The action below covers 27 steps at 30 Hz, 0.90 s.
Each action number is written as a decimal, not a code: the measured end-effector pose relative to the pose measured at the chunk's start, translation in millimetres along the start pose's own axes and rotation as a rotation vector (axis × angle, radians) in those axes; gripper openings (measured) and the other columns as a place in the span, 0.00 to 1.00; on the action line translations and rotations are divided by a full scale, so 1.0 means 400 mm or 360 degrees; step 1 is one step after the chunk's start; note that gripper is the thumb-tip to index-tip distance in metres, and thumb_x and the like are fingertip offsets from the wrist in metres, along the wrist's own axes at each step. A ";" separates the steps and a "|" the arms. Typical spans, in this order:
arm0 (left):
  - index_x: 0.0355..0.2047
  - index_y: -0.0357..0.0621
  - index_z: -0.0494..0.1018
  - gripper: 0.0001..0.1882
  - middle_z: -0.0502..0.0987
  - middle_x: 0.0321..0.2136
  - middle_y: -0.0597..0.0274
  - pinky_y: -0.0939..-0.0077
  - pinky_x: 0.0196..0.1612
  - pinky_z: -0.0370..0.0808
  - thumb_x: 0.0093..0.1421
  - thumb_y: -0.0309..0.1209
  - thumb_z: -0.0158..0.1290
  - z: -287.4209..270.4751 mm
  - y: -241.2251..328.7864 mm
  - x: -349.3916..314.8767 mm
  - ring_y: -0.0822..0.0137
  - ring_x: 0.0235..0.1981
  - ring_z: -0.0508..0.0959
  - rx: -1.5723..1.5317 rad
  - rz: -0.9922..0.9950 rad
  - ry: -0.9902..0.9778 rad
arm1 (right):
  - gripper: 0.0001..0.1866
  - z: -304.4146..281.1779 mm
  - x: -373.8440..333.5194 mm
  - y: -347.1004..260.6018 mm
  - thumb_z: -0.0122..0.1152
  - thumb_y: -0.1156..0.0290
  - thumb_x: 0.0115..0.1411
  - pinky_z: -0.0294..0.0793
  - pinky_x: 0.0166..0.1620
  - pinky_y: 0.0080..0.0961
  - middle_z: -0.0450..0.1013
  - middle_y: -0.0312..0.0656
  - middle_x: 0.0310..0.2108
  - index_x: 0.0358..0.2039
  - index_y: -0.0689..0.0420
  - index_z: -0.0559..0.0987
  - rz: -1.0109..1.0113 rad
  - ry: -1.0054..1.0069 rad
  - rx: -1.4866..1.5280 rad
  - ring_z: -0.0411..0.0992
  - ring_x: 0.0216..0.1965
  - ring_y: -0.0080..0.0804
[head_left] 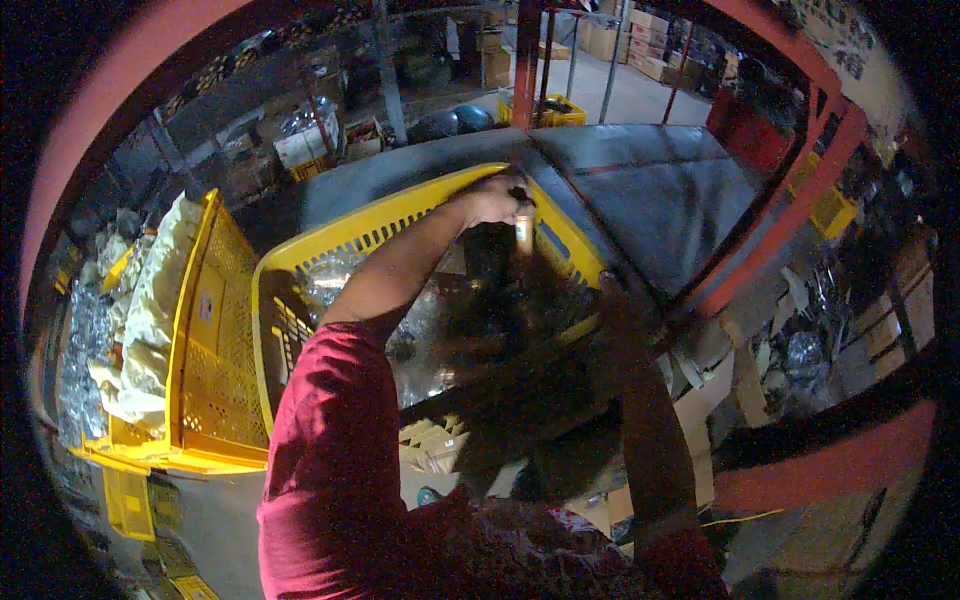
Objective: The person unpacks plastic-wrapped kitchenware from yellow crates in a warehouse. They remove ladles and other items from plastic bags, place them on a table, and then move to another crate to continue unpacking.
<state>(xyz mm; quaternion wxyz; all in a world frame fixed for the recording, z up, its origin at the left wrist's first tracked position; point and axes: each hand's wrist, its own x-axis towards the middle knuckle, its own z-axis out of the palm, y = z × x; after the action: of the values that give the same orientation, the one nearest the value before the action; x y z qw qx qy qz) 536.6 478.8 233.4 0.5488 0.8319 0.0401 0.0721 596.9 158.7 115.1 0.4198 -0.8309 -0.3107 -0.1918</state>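
Note:
A large yellow plastic basket (pixel 330 240) with slotted sides lies in front of me, with clear plastic pieces in its partly shaded inside. My left hand (pixel 490 200) is closed over its far rim, the arm stretched across the basket. Just below those fingers shows a small pale, orange-tinted upright thing (pixel 524 232), whose kind I cannot make out. In deep shadow, my right hand (pixel 615 295) is at the right rim and appears closed on it; its fingers are barely visible.
Beyond the basket spreads a dark grey table top (pixel 650 195) framed by red metal posts (pixel 528 65). At left stands another yellow crate (pixel 215 340), near pale cloth and clear plastic. Cardboard pieces (pixel 705 410) and scrap lie at right. Boxes (pixel 645 45) are stacked farther back.

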 end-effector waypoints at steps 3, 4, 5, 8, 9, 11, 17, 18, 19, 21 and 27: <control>0.41 0.39 0.74 0.14 0.79 0.35 0.60 0.73 0.41 0.76 0.59 0.35 0.59 0.029 0.089 -0.030 0.66 0.37 0.78 0.0595 0.0200 -0.0158 | 0.22 -0.033 0.012 -0.028 0.57 0.57 0.61 0.71 0.47 0.34 0.76 0.51 0.36 0.49 0.60 0.76 0.0105 -0.0242 -0.0538 0.75 0.40 0.38; 0.41 0.38 0.75 0.15 0.79 0.36 0.58 0.71 0.42 0.76 0.58 0.35 0.60 0.037 0.114 -0.040 0.64 0.37 0.79 0.0655 0.0261 -0.0134 | 0.22 -0.048 0.027 -0.035 0.57 0.56 0.61 0.71 0.47 0.34 0.75 0.51 0.36 0.49 0.60 0.76 0.0474 -0.0429 -0.0142 0.74 0.39 0.38; 0.41 0.38 0.75 0.16 0.79 0.36 0.56 0.69 0.43 0.75 0.57 0.36 0.61 0.035 0.141 -0.045 0.63 0.37 0.79 0.0725 0.0331 -0.0101 | 0.23 -0.052 0.031 -0.043 0.57 0.56 0.61 0.71 0.47 0.34 0.75 0.50 0.36 0.50 0.60 0.76 0.0637 -0.0519 0.0141 0.74 0.39 0.38; 0.36 0.36 0.77 0.16 0.80 0.34 0.48 0.63 0.45 0.74 0.54 0.37 0.62 0.023 0.188 -0.077 0.53 0.38 0.79 0.0883 0.0478 0.0065 | 0.23 -0.054 0.062 -0.045 0.57 0.56 0.62 0.70 0.47 0.35 0.76 0.47 0.37 0.50 0.61 0.76 0.0762 -0.0541 0.0521 0.74 0.39 0.37; 0.34 0.37 0.77 0.15 0.80 0.33 0.47 0.63 0.44 0.75 0.54 0.36 0.62 0.018 0.198 -0.086 0.52 0.37 0.80 0.0918 0.0490 0.0117 | 0.23 -0.046 0.069 -0.042 0.57 0.56 0.62 0.70 0.47 0.35 0.76 0.46 0.38 0.50 0.61 0.75 0.0659 -0.0521 0.0519 0.73 0.39 0.37; 0.31 0.37 0.78 0.13 0.80 0.31 0.46 0.61 0.43 0.75 0.53 0.35 0.62 0.002 0.222 -0.098 0.51 0.37 0.80 0.0928 0.0538 0.0198 | 0.24 -0.032 0.085 -0.033 0.56 0.57 0.62 0.70 0.47 0.35 0.76 0.44 0.38 0.50 0.62 0.75 0.0153 -0.0476 0.0281 0.73 0.39 0.36; 0.31 0.38 0.78 0.16 0.79 0.30 0.44 0.57 0.42 0.75 0.52 0.39 0.62 -0.044 0.347 -0.112 0.47 0.36 0.80 0.0936 0.0660 0.0521 | 0.23 -0.062 0.101 -0.096 0.56 0.59 0.62 0.70 0.46 0.35 0.76 0.40 0.40 0.51 0.63 0.74 0.0398 -0.0534 0.0836 0.72 0.41 0.36; 0.33 0.38 0.78 0.16 0.80 0.31 0.44 0.56 0.42 0.76 0.52 0.39 0.62 -0.062 0.378 -0.112 0.47 0.36 0.80 0.1036 0.0745 0.0564 | 0.23 -0.075 0.102 -0.123 0.55 0.60 0.61 0.70 0.46 0.34 0.76 0.40 0.40 0.52 0.63 0.74 0.0546 -0.0523 0.0948 0.72 0.41 0.35; 0.35 0.38 0.77 0.17 0.80 0.32 0.43 0.55 0.42 0.76 0.52 0.39 0.62 -0.077 0.408 -0.112 0.47 0.37 0.80 0.1134 0.0830 0.0602 | 0.23 -0.088 0.102 -0.150 0.55 0.61 0.61 0.70 0.45 0.33 0.76 0.39 0.40 0.52 0.62 0.74 0.0555 -0.0476 0.0856 0.72 0.40 0.34; 0.36 0.39 0.78 0.18 0.80 0.34 0.42 0.55 0.42 0.76 0.50 0.39 0.63 -0.110 0.455 -0.117 0.46 0.39 0.80 0.1023 0.0595 0.0605 | 0.22 -0.107 0.101 -0.194 0.55 0.63 0.61 0.71 0.43 0.30 0.76 0.39 0.40 0.53 0.62 0.74 0.0570 -0.0437 0.0742 0.72 0.40 0.33; 0.38 0.39 0.79 0.30 0.80 0.37 0.40 0.56 0.49 0.74 0.53 0.56 0.60 -0.165 0.446 -0.163 0.45 0.43 0.79 0.1105 0.0306 0.0577 | 0.22 -0.091 0.099 -0.175 0.56 0.64 0.60 0.70 0.45 0.31 0.75 0.42 0.40 0.53 0.63 0.74 0.0619 -0.0412 0.0820 0.72 0.41 0.34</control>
<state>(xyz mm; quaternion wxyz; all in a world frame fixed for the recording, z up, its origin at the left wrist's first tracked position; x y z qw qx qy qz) 459.0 458.8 418.0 0.2100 0.9415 0.0802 0.2510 576.3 175.0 199.4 0.6016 -0.7587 -0.2353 0.0837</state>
